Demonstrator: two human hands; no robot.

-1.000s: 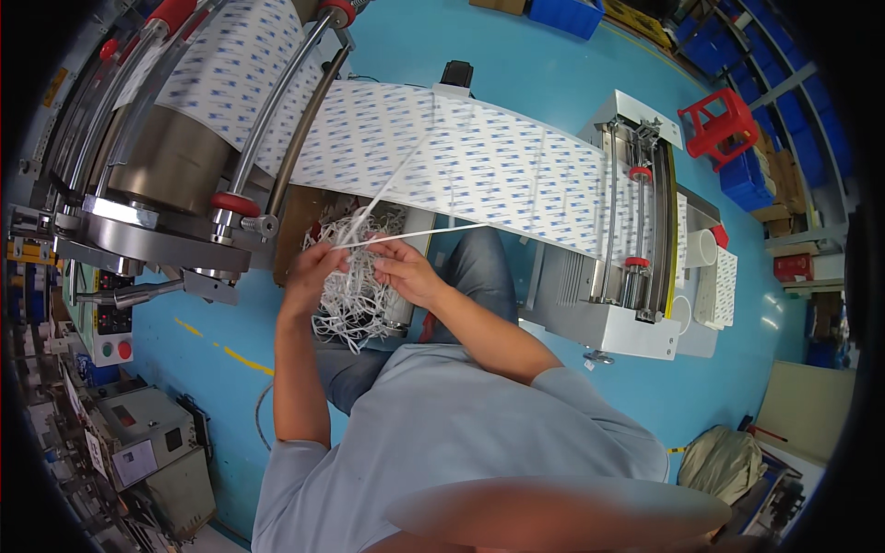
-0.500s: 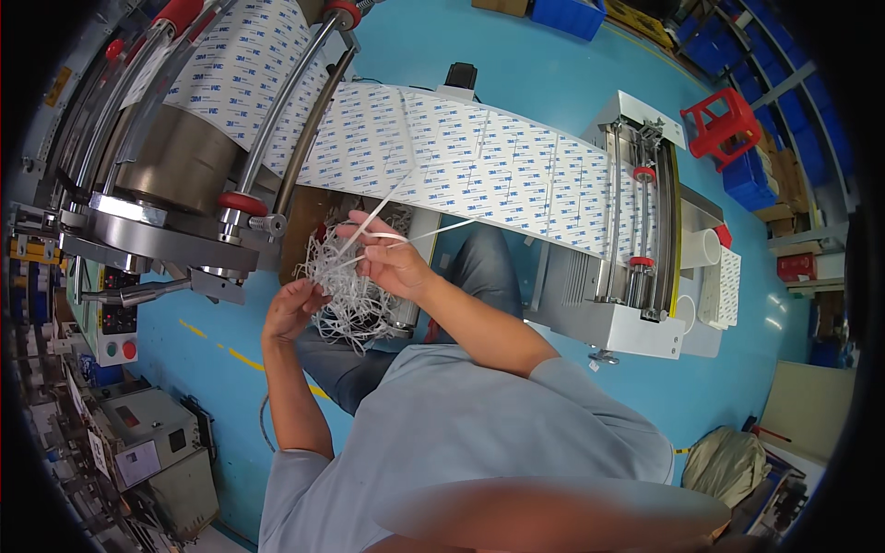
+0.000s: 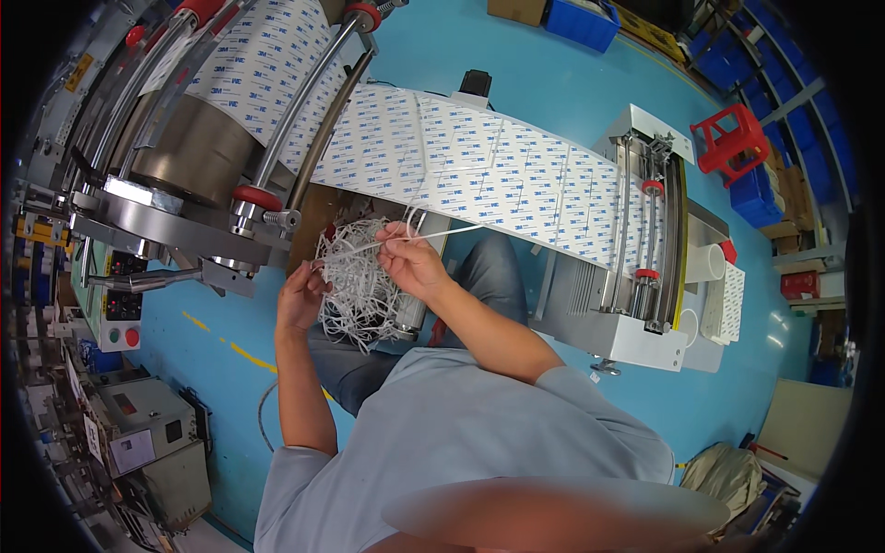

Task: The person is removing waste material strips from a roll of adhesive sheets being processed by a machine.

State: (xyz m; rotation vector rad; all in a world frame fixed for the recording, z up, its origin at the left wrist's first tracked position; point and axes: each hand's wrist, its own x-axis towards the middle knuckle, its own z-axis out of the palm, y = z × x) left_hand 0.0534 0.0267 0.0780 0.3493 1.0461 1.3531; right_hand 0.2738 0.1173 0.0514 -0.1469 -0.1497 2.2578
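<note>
1. Printed white sheet (image 3: 516, 170) spans from the steel drum (image 3: 189, 152) to the roller unit (image 3: 636, 336), person's left to right.
2. Blue bin (image 3: 583, 26) beyond the sheet: contents too small to make out. Second blue bin (image 3: 756, 203) sits by the red stool (image 3: 733, 143).
3. Tangle of white strips (image 3: 359, 300) bunched below the sheet's near edge; can't tell what it sits in.
4. Right hand (image 3: 413, 261): forearm angled inward, thumb and fingers nearly together, pinching a white strip (image 3: 454, 233).
5. Left hand (image 3: 302, 290): beside the tangle, fingers curled; can't tell its grip.
</note>
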